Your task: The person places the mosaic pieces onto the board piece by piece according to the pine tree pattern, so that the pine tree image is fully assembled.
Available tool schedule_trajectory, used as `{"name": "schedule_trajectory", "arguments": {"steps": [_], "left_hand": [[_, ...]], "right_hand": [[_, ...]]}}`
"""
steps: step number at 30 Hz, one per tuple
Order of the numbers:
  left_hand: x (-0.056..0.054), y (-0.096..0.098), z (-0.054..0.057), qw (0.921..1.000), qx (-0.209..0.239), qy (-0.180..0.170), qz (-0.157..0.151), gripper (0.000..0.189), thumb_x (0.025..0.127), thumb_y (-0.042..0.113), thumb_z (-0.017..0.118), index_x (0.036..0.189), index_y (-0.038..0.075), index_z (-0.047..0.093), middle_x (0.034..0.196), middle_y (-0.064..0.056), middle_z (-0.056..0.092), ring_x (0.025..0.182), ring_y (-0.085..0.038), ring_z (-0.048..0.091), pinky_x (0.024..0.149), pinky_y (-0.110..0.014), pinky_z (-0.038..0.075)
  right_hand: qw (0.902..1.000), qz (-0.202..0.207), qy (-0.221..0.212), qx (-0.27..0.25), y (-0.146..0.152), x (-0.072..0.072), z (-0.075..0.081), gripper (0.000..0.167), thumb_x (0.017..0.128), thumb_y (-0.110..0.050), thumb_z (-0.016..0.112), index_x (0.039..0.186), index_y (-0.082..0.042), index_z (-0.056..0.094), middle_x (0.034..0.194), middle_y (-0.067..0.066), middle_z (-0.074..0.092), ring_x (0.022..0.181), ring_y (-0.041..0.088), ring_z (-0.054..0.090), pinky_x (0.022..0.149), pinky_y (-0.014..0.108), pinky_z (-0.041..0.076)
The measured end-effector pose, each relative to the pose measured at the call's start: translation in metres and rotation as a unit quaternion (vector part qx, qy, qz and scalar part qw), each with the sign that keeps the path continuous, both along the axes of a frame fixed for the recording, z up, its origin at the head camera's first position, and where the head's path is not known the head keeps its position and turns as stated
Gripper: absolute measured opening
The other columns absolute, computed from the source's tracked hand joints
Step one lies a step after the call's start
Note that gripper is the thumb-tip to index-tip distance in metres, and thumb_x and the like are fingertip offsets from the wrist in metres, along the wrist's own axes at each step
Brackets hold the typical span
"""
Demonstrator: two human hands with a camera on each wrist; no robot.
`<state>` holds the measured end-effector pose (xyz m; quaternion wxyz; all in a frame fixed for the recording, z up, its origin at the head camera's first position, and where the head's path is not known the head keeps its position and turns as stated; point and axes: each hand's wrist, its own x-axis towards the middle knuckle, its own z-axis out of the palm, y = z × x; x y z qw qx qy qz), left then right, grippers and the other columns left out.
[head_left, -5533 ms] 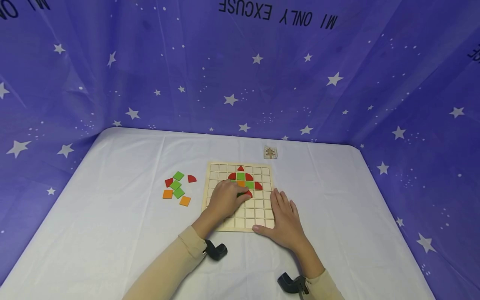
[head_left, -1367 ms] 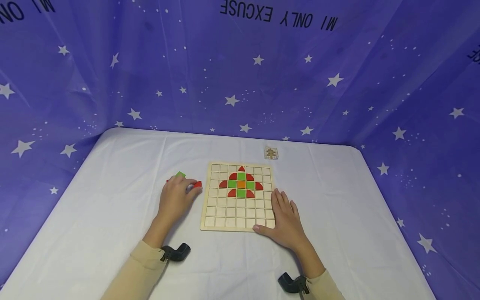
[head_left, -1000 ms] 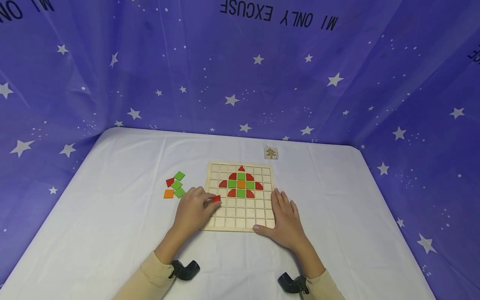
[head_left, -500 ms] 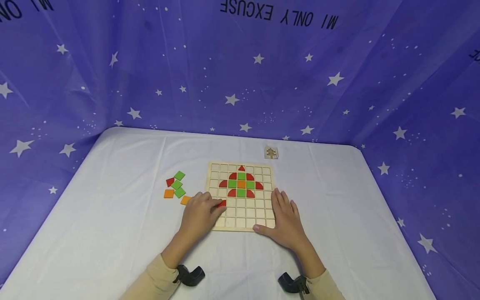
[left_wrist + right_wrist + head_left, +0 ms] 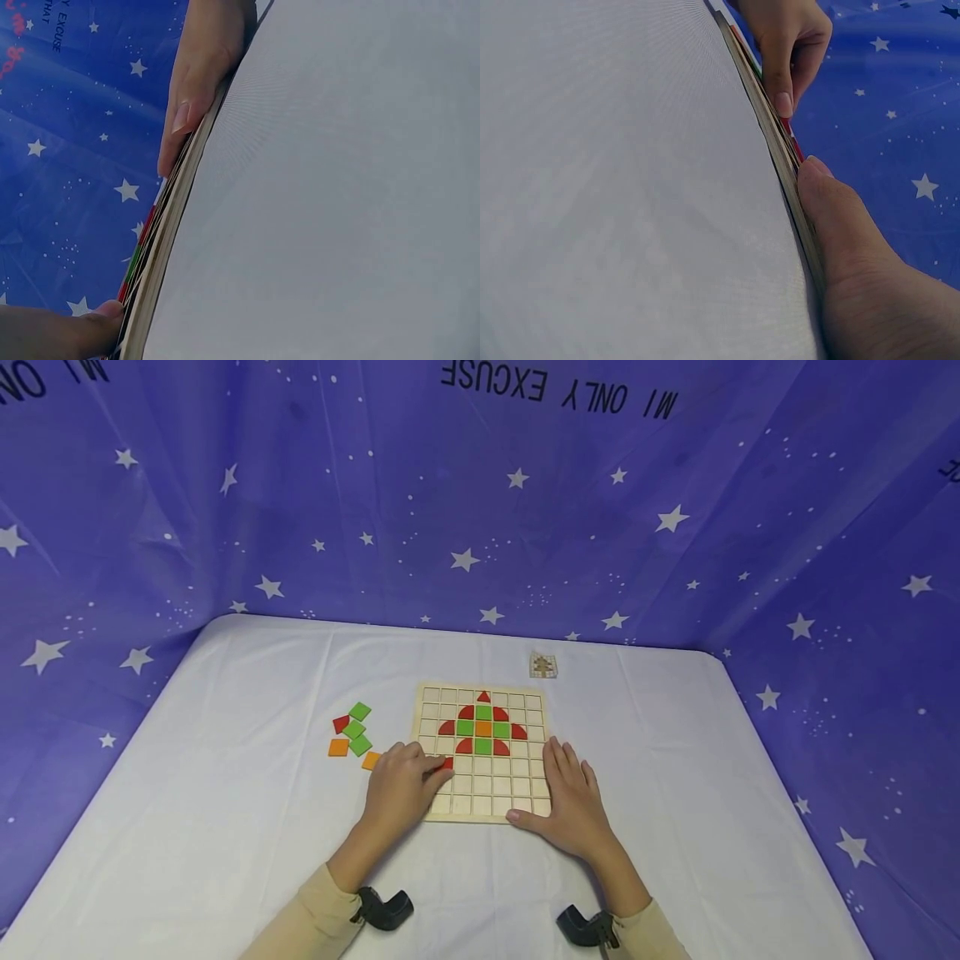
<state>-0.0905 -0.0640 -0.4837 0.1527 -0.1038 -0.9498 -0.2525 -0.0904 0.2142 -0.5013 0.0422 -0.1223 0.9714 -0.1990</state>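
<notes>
In the head view my left hand (image 5: 397, 783) pinches a red quarter-circle tile (image 5: 448, 763) between thumb and fingertips, over the left part of the wooden grid board (image 5: 480, 785). The fingers cover part of that tile. A pattern of red, green and orange tiles fills upper-middle cells, with an orange square (image 5: 483, 729) at its centre and a red triangle (image 5: 483, 697) on top. My right hand (image 5: 573, 802) rests along the board's right edge, fingers straight, thumb on the lower corner. Both wrist views show the board edge-on, with my right thumb (image 5: 840, 217) against it.
Left of the board lie several loose tiles on the white cloth (image 5: 247, 793): green squares (image 5: 354, 729), a red piece (image 5: 341, 724) and orange squares (image 5: 338, 747). A small card with a tree pattern (image 5: 543, 665) lies behind the board. A purple starry curtain (image 5: 465, 510) surrounds the table.
My left hand left the tile pattern, took a red quarter-circle from the loose pieces and carried it right onto the board. Over the last half second it barely moved. The right hand stayed put.
</notes>
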Motion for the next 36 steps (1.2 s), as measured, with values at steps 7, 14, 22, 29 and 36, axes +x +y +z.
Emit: {"name": "schedule_trajectory", "arguments": {"steps": [7, 14, 22, 29, 36], "left_hand": [[-0.0036, 0.0014, 0.0014, 0.9976, 0.041, -0.049, 0.027, 0.026, 0.076, 0.036, 0.086, 0.096, 0.02, 0.082, 0.068, 0.006, 0.058, 0.062, -0.011, 0.043, 0.057, -0.025, 0.031], [-0.0044, 0.0023, 0.0024, 0.994, 0.054, -0.084, 0.045, 0.026, 0.077, 0.035, 0.085, 0.099, 0.021, 0.081, 0.069, 0.006, 0.06, 0.063, -0.012, 0.042, 0.058, -0.027, 0.03], [-0.0026, 0.0005, 0.0023, 0.9954, 0.045, -0.077, 0.035, 0.023, 0.079, 0.033, 0.083, 0.1, 0.022, 0.081, 0.074, 0.004, 0.065, 0.065, -0.014, 0.049, 0.059, -0.027, 0.033], [-0.0013, -0.0019, 0.0001, 0.9931, 0.071, -0.088, 0.031, 0.024, 0.081, 0.031, 0.082, 0.102, 0.021, 0.081, 0.071, 0.005, 0.06, 0.066, -0.011, 0.047, 0.06, -0.026, 0.033], [-0.0009, -0.0047, 0.0006, 0.9912, 0.087, -0.096, 0.029, 0.029, 0.083, 0.033, 0.08, 0.108, 0.018, 0.079, 0.065, 0.007, 0.05, 0.065, -0.012, 0.04, 0.058, -0.027, 0.031]], "right_hand": [[1.0, 0.0, 0.002, -0.002, -0.0001, -0.0001, 0.0009, 0.13, 0.069, -0.084, 0.062, 0.16, -0.01, 0.008, 0.169, 0.007, 0.006, 0.156, 0.029, 0.003, 0.121, 0.057, 0.005], [1.0, 0.0, 0.0, -0.002, 0.0, 0.0001, 0.001, 0.129, 0.069, -0.085, 0.062, 0.16, -0.011, 0.008, 0.169, 0.006, 0.006, 0.156, 0.028, 0.003, 0.122, 0.056, 0.004], [1.0, 0.0, -0.001, -0.001, 0.0005, 0.0003, 0.0007, 0.13, 0.069, -0.085, 0.062, 0.16, -0.01, 0.007, 0.169, 0.007, 0.006, 0.156, 0.028, 0.003, 0.121, 0.056, 0.005], [1.0, 0.0, 0.003, -0.006, -0.0003, 0.001, 0.0034, 0.13, 0.069, -0.082, 0.065, 0.16, -0.009, 0.009, 0.168, 0.008, 0.008, 0.156, 0.03, 0.005, 0.121, 0.057, 0.006], [1.0, 0.0, 0.005, -0.005, -0.0009, 0.0015, 0.0035, 0.129, 0.069, -0.083, 0.064, 0.16, -0.009, 0.01, 0.168, 0.009, 0.007, 0.156, 0.031, 0.005, 0.12, 0.058, 0.007]]}}
